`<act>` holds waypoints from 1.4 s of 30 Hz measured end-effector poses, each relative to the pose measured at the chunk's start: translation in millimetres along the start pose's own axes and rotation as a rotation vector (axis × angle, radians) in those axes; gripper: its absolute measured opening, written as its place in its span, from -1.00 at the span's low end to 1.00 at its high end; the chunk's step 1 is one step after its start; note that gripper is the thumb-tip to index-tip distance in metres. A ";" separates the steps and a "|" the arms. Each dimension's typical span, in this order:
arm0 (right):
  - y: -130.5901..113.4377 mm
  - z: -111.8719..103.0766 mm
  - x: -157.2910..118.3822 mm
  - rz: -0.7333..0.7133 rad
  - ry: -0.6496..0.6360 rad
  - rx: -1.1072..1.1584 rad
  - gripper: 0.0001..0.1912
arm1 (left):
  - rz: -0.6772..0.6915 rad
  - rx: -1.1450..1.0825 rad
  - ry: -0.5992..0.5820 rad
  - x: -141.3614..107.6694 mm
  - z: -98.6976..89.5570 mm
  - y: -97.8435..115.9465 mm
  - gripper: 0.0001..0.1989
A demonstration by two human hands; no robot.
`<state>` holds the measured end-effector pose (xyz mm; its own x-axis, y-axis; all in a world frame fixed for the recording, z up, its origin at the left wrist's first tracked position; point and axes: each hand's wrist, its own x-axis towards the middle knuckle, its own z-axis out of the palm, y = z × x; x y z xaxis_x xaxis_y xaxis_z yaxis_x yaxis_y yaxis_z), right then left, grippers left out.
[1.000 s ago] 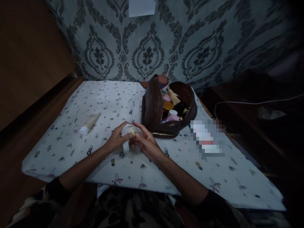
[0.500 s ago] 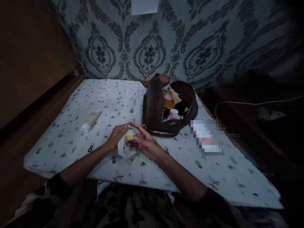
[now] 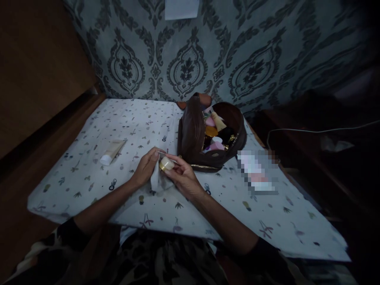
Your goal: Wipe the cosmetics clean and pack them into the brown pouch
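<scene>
My right hand (image 3: 186, 179) has its fingers closed round a small cream jar with a gold band (image 3: 166, 163), which is tilted. A thin white cloth or wipe (image 3: 157, 180) hangs from my left hand (image 3: 145, 168), its fingers pressed together on it beside the jar. Just beyond my hands stands a brown leather bag (image 3: 191, 130), unzipped, with several tubes and small containers inside. To the left, a cream tube with a white cap (image 3: 113, 152) lies on the white patterned cover (image 3: 133, 118).
A pixelated flat item (image 3: 257, 172) lies right of the bag. Patterned wallpaper (image 3: 187, 67) rises behind the padded surface. A wooden panel (image 3: 38, 67) stands at the left. A thin white cable (image 3: 320, 130) crosses the dark area at the right.
The jar has turned in my right hand, from upright to tilted, and moved slightly right. My left hand has risen a little with the cloth.
</scene>
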<state>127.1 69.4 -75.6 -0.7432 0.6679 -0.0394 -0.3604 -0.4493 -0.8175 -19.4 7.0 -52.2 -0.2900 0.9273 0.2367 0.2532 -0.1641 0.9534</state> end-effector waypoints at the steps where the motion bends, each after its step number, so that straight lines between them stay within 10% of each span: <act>1: -0.5 0.2 -0.2 0.006 -0.005 0.013 -0.45 | -0.001 0.027 0.010 0.1 -0.1 -0.7 -0.45; 7: -0.4 -0.5 -0.4 0.026 -0.018 0.061 -0.50 | -0.022 0.102 0.043 -1.2 -1.7 -2.4 -0.47; 17: -1.7 -2.0 2.0 0.021 0.104 0.046 -0.50 | 0.399 0.385 -0.261 -3.5 -2.8 -17.9 -0.30; 42: 5.8 -11.0 3.4 0.113 0.096 0.112 -0.62 | 0.746 0.533 -0.251 -7.5 -1.4 -20.6 -0.45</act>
<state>128.6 75.7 -86.9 -0.7272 0.6606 -0.1865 -0.3424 -0.5846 -0.7356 -23.8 3.0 -73.4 0.3080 0.7005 0.6438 0.6989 -0.6257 0.3465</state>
